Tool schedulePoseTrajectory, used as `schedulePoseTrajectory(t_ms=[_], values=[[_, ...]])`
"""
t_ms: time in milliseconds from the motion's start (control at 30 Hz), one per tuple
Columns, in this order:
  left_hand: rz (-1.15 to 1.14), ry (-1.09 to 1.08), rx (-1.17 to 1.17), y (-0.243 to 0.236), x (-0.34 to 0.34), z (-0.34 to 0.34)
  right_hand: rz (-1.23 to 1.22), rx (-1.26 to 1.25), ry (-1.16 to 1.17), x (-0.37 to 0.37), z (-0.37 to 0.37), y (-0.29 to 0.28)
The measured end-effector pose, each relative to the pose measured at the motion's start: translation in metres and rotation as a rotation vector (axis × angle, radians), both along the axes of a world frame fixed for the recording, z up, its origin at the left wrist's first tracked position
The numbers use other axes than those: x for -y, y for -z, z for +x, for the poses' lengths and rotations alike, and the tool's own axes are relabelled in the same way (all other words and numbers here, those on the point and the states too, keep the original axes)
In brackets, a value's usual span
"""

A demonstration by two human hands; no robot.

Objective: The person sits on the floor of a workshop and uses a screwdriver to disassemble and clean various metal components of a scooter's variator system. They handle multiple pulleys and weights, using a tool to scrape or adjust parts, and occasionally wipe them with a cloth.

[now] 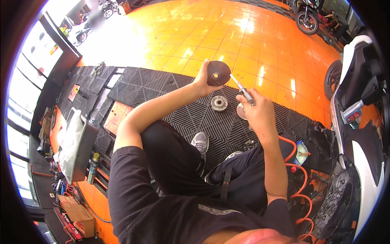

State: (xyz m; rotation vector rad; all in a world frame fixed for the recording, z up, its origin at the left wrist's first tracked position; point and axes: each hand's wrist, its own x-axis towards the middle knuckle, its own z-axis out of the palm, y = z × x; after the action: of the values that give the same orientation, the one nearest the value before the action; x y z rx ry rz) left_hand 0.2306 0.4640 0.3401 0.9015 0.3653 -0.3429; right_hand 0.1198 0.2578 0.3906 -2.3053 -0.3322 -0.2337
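My left hand [202, 82] grips a dark round disc [219, 69] with a small brass-coloured centre, held up above the mat. My right hand [260, 112] is closed on a silver air blow gun [246, 93], its thin nozzle pointed up toward the disc, just right of it. A round metal hub [219, 103] lies on the black ribbed mat [174, 101] below the disc. Another pale round part [241, 110] is partly hidden behind my right hand. An orange coiled hose [290, 148] runs down past my right forearm.
A white scooter [361, 171] stands close on my right. At left are a grey bin with plastic sheeting [83, 150], a spray can [92, 168] and a cardboard box [79, 215]. Motorbikes [306, 22] stand at the back on the orange tiled floor [178, 32].
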Motion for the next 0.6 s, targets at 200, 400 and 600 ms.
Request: schedulePoseTrajectory(t_ms=[200, 400, 600], values=[[-0.073, -0.004, -0.006, 0.011, -0.002, 0.008, -0.221, -0.001, 0.095, 0.016, -0.002, 0.001], [-0.124, -0.049, -0.009, 0.003, -0.016, 0.005, -0.157, -0.299, -0.054, 0.032, 0.001, -0.004], [-0.241, 0.11, 0.019, -0.016, -0.015, 0.001, -0.105, -0.067, 0.343, 0.082, 0.03, 0.026]])
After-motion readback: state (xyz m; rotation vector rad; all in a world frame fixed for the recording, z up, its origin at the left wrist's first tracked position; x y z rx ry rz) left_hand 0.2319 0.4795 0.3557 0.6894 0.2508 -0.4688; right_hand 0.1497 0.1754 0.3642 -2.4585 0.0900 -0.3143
